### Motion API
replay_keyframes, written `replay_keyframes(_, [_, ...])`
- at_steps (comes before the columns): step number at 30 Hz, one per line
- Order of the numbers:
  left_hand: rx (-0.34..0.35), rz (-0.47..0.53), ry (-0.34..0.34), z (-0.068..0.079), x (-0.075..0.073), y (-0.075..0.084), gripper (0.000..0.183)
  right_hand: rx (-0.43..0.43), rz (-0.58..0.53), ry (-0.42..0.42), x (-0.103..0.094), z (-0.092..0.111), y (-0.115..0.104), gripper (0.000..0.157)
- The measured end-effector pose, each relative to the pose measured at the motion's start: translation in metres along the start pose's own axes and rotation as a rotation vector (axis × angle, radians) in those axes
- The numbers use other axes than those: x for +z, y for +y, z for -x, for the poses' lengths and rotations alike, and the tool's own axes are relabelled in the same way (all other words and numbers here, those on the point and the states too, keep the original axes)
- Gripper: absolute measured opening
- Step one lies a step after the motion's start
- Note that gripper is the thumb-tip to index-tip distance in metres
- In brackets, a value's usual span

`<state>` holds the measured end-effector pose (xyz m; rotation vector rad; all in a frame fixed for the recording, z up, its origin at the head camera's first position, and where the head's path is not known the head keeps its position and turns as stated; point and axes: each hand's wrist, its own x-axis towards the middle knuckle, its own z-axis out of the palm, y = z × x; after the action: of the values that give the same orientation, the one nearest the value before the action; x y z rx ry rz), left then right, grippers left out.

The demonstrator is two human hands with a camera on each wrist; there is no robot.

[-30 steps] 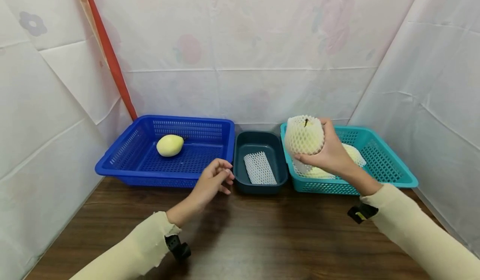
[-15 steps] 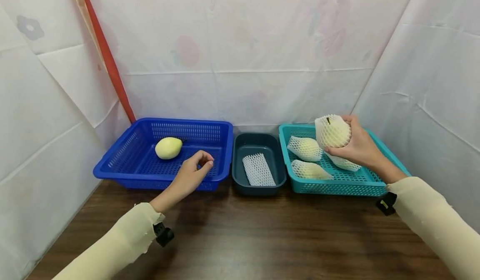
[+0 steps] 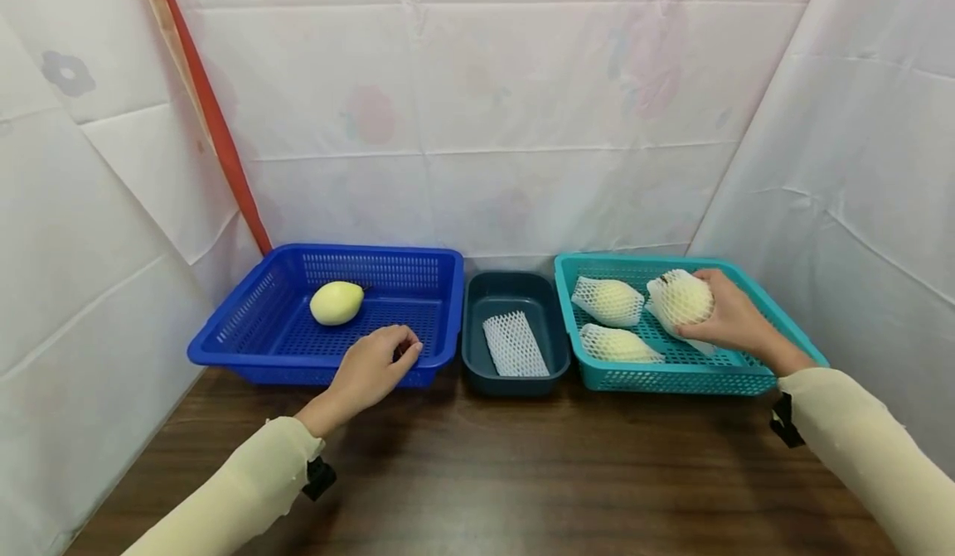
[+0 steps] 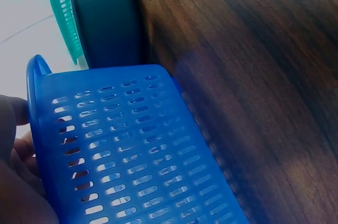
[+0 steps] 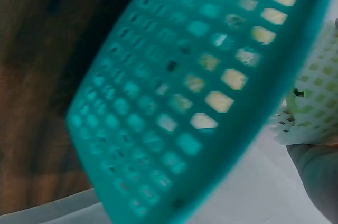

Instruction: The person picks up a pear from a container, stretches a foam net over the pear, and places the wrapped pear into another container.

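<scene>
My right hand [image 3: 733, 314] grips a pear in a white foam net sleeve [image 3: 685, 297], low inside the right part of the teal basket [image 3: 675, 382]. Its stem end faces up and left. Behind and under it shows another sleeved fruit, mostly hidden. Two more pears in foam nets, one at the back [image 3: 613, 301] and one in front [image 3: 618, 344], lie at the basket's left. My left hand [image 3: 373, 367], fingers loosely curled around nothing, hovers over the front rim of the blue basket [image 3: 261, 360]. A bare yellow pear [image 3: 337, 302] lies in that basket.
Between the two baskets stands a dark teal bin [image 3: 515, 385] with a flat white foam net [image 3: 515, 344] inside. All three containers stand side by side on a brown wooden table [image 3: 522, 473]. White cloth [image 3: 477, 92] hangs behind and at both sides.
My right hand has carried the sleeved pear rightward, then down into the teal basket. My left hand has drawn back left from beside the dark bin to the blue basket's front rim.
</scene>
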<state>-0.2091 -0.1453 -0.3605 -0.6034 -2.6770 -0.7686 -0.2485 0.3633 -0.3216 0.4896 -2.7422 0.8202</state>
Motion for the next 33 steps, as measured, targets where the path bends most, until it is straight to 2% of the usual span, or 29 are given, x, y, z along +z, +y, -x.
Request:
replay_keyframes(11, [0.058,-0.098,0.07,0.003,0.008,-0.003,0.011,0.048,0.048,-0.141,0.019,0.01,0.028,0.086])
replay_keyframes(17, [0.075,-0.114,0.086,0.002,0.008,-0.003,0.015,0.103,0.056,-0.261,0.021,0.009,0.028,0.091])
replay_keyframes(22, [0.066,-0.137,0.094,0.001,0.009,-0.003,0.016,0.11,0.079,-0.36,0.021,0.004,0.029,0.086])
replay_keyframes(27, [0.069,-0.165,0.089,0.002,0.011,-0.003,0.016,0.159,0.057,-0.471,0.024,0.001,0.033,0.085])
replay_keyframes(33, [0.078,-0.17,0.084,0.002,0.011,-0.003,0.018,0.212,0.025,-0.529,0.028,-0.002,0.035,0.088])
